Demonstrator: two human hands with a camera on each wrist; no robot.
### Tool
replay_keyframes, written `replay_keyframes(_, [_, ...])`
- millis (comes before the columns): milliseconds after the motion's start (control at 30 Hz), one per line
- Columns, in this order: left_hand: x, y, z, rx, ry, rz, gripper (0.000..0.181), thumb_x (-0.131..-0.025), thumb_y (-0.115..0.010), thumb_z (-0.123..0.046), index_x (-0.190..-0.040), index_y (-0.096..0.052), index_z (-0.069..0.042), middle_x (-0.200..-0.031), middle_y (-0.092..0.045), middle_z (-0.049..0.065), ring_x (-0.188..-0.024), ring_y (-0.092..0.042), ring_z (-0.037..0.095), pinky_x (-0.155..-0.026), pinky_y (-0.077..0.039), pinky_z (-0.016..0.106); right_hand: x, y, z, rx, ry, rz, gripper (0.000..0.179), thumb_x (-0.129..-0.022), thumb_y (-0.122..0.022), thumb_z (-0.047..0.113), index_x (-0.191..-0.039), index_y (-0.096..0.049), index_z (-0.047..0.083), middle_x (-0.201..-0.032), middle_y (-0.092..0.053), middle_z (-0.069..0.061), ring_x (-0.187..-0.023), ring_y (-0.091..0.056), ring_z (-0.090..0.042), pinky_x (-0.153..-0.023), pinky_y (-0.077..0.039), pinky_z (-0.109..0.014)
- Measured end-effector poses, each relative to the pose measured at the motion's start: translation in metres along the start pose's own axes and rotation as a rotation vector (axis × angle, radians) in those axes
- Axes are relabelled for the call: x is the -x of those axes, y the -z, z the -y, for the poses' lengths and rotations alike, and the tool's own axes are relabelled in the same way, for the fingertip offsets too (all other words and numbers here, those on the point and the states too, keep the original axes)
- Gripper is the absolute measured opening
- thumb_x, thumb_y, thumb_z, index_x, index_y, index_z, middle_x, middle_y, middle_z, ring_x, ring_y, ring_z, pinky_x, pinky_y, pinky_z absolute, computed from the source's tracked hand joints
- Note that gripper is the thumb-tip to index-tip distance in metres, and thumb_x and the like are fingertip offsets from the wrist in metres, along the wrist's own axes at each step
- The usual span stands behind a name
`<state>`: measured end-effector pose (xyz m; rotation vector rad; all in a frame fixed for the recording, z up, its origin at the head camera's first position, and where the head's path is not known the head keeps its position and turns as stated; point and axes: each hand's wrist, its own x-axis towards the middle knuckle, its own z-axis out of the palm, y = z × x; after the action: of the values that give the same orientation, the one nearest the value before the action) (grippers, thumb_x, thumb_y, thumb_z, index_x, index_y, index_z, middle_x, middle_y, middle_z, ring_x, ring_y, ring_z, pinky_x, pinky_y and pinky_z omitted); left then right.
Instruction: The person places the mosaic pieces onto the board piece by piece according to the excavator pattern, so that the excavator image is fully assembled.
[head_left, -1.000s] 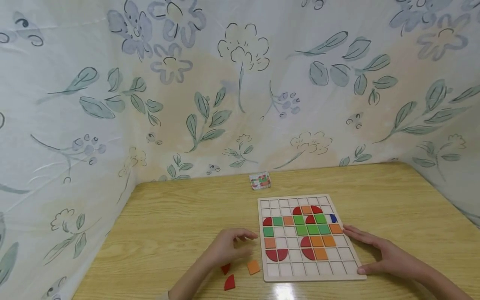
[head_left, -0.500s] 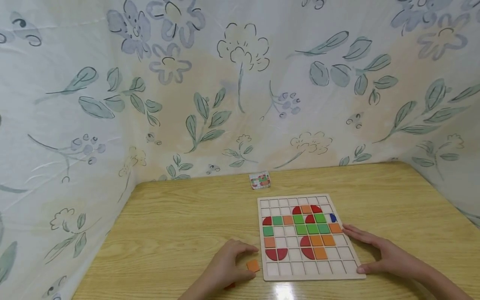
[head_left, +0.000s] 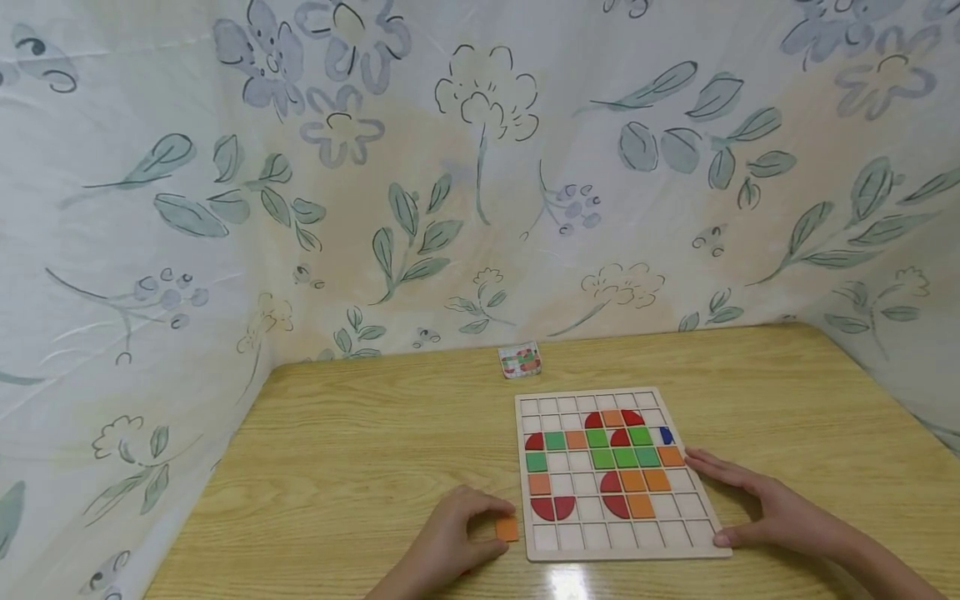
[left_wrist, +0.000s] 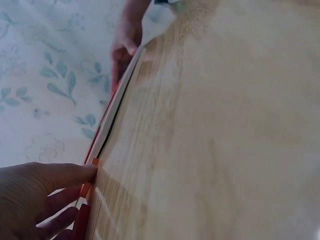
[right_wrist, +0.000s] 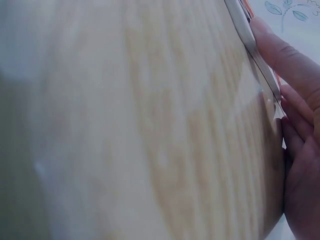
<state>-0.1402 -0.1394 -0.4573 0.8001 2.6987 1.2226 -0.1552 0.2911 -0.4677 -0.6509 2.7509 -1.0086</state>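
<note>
In the head view, my left hand is at the front left of the board, holding an orange square tile between thumb and index finger. The left wrist view has the thumb at the edge of that orange tile, with a red piece under the other fingers. My right hand rests along the right side of the wooden grid board, fingers straight and thumb on its front right corner. Red quarter-circles, green tiles and orange tiles fill some of its cells.
Behind the board a small picture card lies on the wood-grain table. One dark blue piece sits near the board's right edge. A floral cloth hangs around the back and sides.
My left hand has moved down toward the front and closed around the orange tile, which has turned slightly. The loose red pieces are now hidden by it. My right hand stays still.
</note>
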Motion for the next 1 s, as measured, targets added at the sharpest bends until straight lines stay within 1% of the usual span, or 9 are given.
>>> replay_keyframes(100, [0.001, -0.002, 0.001, 0.014, 0.037, -0.009, 0.029, -0.076, -0.076, -0.025, -0.103, -0.069, -0.024, -0.1, -0.064, -0.016, -0.094, -0.052, 0.003, -0.083, -0.044, 0.025, 0.0, -0.001, -0.001, -0.027, 0.012, -0.008, 0.078, -0.072, -0.074, 0.04, -0.141, -0.04, 0.022, -0.147, -0.031, 0.013, -0.119, -0.012, 0.029, -0.084, -0.026, -0.007])
replay_keyframes(133, [0.001, -0.003, 0.001, 0.024, 0.053, -0.008, 0.028, -0.076, -0.075, -0.026, -0.103, -0.069, -0.024, -0.1, -0.064, -0.017, -0.094, -0.051, 0.003, -0.083, -0.044, 0.025, 0.0, -0.002, -0.001, -0.027, 0.013, -0.009, 0.078, -0.073, -0.074, 0.039, -0.141, -0.04, 0.022, -0.147, -0.031, 0.014, -0.119, -0.012, 0.029, -0.084, -0.026, -0.007])
replay_keyframes(233, [0.001, -0.004, 0.002, 0.032, 0.066, -0.019, 0.027, -0.076, -0.075, -0.027, -0.102, -0.07, -0.024, -0.1, -0.064, -0.017, -0.093, -0.052, 0.002, -0.082, -0.044, 0.025, 0.0, -0.002, -0.002, -0.014, 0.008, -0.01, 0.078, -0.072, -0.074, 0.04, -0.141, -0.04, 0.022, -0.147, -0.031, 0.015, -0.118, -0.012, 0.029, -0.084, -0.028, -0.008])
replay_keyframes(433, [0.002, -0.006, 0.004, 0.02, 0.02, -0.082, 0.028, -0.075, -0.076, -0.022, -0.102, -0.069, -0.022, -0.1, -0.064, -0.015, -0.094, -0.055, 0.004, -0.083, -0.045, 0.025, 0.0, -0.003, -0.002, 0.012, 0.004, -0.013, 0.077, -0.072, -0.073, 0.042, -0.14, -0.041, 0.024, -0.146, -0.031, 0.017, -0.117, -0.011, 0.03, -0.084, -0.03, -0.01])
replay_keyframes(600, [-0.003, -0.008, 0.002, 0.01, -0.041, -0.098, 0.029, -0.075, -0.076, -0.023, -0.103, -0.069, -0.022, -0.099, -0.065, -0.015, -0.093, -0.055, 0.003, -0.081, -0.045, 0.024, 0.0, -0.004, -0.002, -0.002, 0.01, -0.014, 0.077, -0.072, -0.073, 0.041, -0.14, -0.041, 0.023, -0.147, -0.032, 0.012, -0.118, -0.011, 0.029, -0.084, -0.028, -0.008])
replay_keyframes(700, [-0.012, -0.012, -0.003, -0.003, -0.09, -0.098, 0.029, -0.074, -0.077, -0.022, -0.102, -0.07, -0.022, -0.097, -0.066, -0.015, -0.089, -0.056, 0.002, -0.079, -0.045, 0.022, 0.0, -0.004, -0.002, -0.003, 0.012, -0.016, 0.078, -0.072, -0.074, 0.041, -0.14, -0.041, 0.023, -0.147, -0.032, 0.012, -0.118, -0.011, 0.029, -0.085, -0.026, -0.006])
replay_keyframes(800, [-0.025, -0.017, -0.012, -0.023, -0.119, -0.08, 0.029, -0.074, -0.077, -0.021, -0.102, -0.07, -0.022, -0.096, -0.065, -0.014, -0.088, -0.055, 0.001, -0.077, -0.045, 0.021, 0.0, -0.005, -0.004, -0.036, 0.032, -0.02, 0.078, -0.072, -0.074, 0.038, -0.14, -0.04, 0.021, -0.147, -0.03, 0.015, -0.119, -0.011, 0.029, -0.086, -0.021, -0.002])
replay_keyframes(933, [-0.051, -0.027, -0.027, -0.061, -0.134, -0.019, 0.028, -0.077, -0.075, -0.025, -0.104, -0.069, -0.022, -0.096, -0.064, -0.016, -0.086, -0.053, 0.0, -0.075, -0.043, 0.017, 0.001, -0.006, -0.006, -0.103, 0.091, -0.034, 0.078, -0.072, -0.076, 0.032, -0.14, -0.04, 0.016, -0.147, -0.029, 0.017, -0.122, -0.012, 0.026, -0.084, -0.013, 0.003])
replay_keyframes(1000, [-0.064, -0.033, -0.035, -0.086, -0.153, 0.024, 0.028, -0.077, -0.075, -0.026, -0.105, -0.069, -0.022, -0.096, -0.065, -0.016, -0.085, -0.053, -0.001, -0.074, -0.041, 0.014, 0.001, -0.007, -0.007, -0.117, 0.109, -0.036, 0.079, -0.072, -0.076, 0.031, -0.14, -0.04, 0.014, -0.147, -0.029, 0.015, -0.123, -0.013, 0.025, -0.084, -0.013, 0.003])
